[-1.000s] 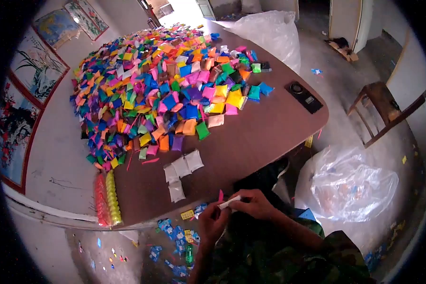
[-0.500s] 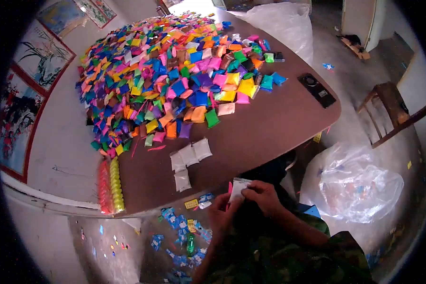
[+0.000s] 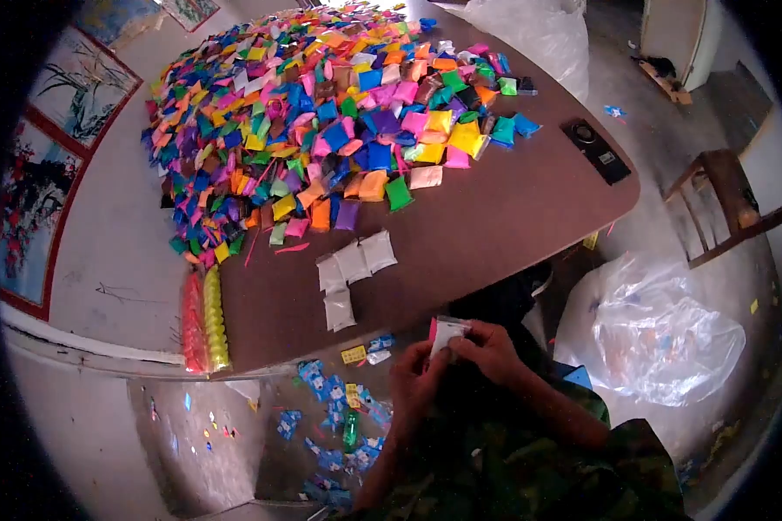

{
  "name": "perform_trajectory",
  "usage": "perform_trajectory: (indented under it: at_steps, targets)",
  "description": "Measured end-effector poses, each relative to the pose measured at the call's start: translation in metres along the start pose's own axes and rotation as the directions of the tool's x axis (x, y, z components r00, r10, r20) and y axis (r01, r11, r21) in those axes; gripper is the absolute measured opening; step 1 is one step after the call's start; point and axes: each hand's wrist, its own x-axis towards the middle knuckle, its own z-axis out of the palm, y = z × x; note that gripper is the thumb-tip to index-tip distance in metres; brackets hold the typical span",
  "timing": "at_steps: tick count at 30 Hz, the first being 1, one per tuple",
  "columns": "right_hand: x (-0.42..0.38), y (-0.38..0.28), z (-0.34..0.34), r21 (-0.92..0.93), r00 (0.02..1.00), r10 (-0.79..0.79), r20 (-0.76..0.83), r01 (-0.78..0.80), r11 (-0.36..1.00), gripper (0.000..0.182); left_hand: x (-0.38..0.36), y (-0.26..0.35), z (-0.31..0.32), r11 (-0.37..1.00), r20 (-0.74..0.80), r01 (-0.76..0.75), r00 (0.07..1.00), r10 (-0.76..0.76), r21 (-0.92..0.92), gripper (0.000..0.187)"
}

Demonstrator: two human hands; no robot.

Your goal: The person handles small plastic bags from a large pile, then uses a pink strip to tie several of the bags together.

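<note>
Just off the table's near edge, both my hands pinch a small white packet (image 3: 447, 333). My left hand (image 3: 415, 375) grips its lower left side, where a sliver of something pink shows along the packet's edge. The fingers of my right hand (image 3: 488, 352) close on the packet's right side. Several similar white packets (image 3: 354, 262) lie grouped on the brown table (image 3: 460, 230) ahead of my hands. Beyond them spreads a large heap of small packets (image 3: 321, 130) in many colours.
Red (image 3: 195, 321) and yellow (image 3: 215, 321) twisted strips stand at the table's left corner. A black device (image 3: 597, 152) lies at the right. A clear plastic bag (image 3: 660, 339) sits on the floor, near a wooden chair (image 3: 719, 195). Blue wrappers (image 3: 326, 391) litter the floor.
The pink piece, earlier sticking out left of the packet between my fingers, now lies against the packet's edge. My hands have shifted slightly, and the view has tilted a little.
</note>
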Motion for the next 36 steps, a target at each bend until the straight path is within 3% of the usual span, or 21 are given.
perform_trajectory:
  at_steps: [1,4,7,10,13,16,19,25,28,29,33,36]
  targets:
    - [0.001,0.002,-0.002,-0.002,1.0,-0.006,0.004,0.006,1.0,0.025,0.001,-0.002,0.0,1.0,0.001,0.0,1.0,0.0,0.005,0.026]
    - [-0.002,-0.015,0.0,-0.236,0.999,-0.045,-0.001,0.043,0.971,0.025,0.007,-0.009,-0.008,0.999,-0.008,-0.035,0.999,0.036,0.036,0.026]
    - [-0.004,-0.024,0.003,-0.072,0.999,-0.009,0.032,0.011,0.997,0.024,0.011,-0.022,-0.007,0.994,-0.034,-0.076,0.996,0.078,0.075,0.024]
    - [-0.003,-0.021,0.006,-0.029,1.0,0.003,0.017,-0.002,1.0,0.023,0.012,-0.026,-0.009,0.969,-0.061,-0.134,0.987,0.15,0.205,0.024]
    - [-0.003,-0.021,0.004,-0.065,1.0,-0.024,0.006,0.025,0.998,0.022,0.004,-0.008,-0.001,0.975,-0.11,-0.091,0.987,0.115,0.203,0.026]
    - [0.001,-0.005,-0.002,-0.109,0.999,-0.04,-0.007,0.039,0.993,0.023,0.006,-0.016,-0.001,0.977,-0.033,-0.189,0.981,0.193,0.096,0.026]
    - [0.002,-0.005,-0.005,-0.126,0.998,-0.059,0.029,0.062,0.99,0.023,0.007,-0.024,-0.001,0.998,-0.005,-0.049,0.999,0.05,0.05,0.027]
    - [-0.001,-0.02,0.002,-0.097,1.0,-0.008,-0.001,0.008,0.995,0.024,-0.002,0.005,0.001,0.992,-0.003,-0.03,1.0,0.031,0.12,0.026]
    - [0.001,-0.008,-0.001,-0.069,0.998,-0.064,0.01,0.064,0.996,0.024,0.0,-0.012,0.0,0.999,0.008,0.05,0.999,-0.05,0.014,0.025]
    - [0.0,-0.004,-0.001,0.024,0.998,-0.058,0.012,0.057,0.998,0.023,0.001,-0.014,0.002,0.999,-0.001,-0.023,1.0,0.023,0.046,0.025]
    - [0.001,0.003,-0.003,0.049,0.999,-0.044,0.005,0.044,0.998,0.021,-0.005,0.013,0.006,0.996,0.004,0.08,0.997,-0.08,-0.042,0.026]
    - [0.001,-0.004,-0.002,0.033,0.999,-0.036,0.027,0.035,0.999,0.021,0.001,-0.002,0.0,0.999,-0.027,0.011,1.0,-0.012,-0.031,0.025]
